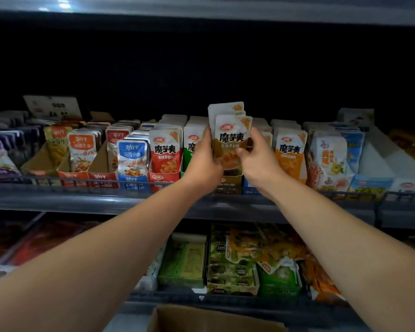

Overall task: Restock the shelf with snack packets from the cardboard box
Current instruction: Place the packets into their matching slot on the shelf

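Observation:
Both hands hold a small stack of white-and-brown snack packets [230, 133] upright above a brown display carton [228, 183] on the upper shelf [82, 200]. My left hand [205, 161] grips the stack's left edge, fingers curled behind it. From the right, my right hand [259, 159] pinches the lower right corner of the front packet. The stack's bottom sits just inside the carton's top. An open cardboard box [213, 318] shows its rim at the bottom edge, and its inside is hidden.
Rows of similar packets fill cartons on both sides: red [165, 154], green [189, 149], orange [290, 154], blue [132, 159]. A wire rail runs along the shelf front. The lower shelf holds green boxes [185, 259] and loose packets [261, 250].

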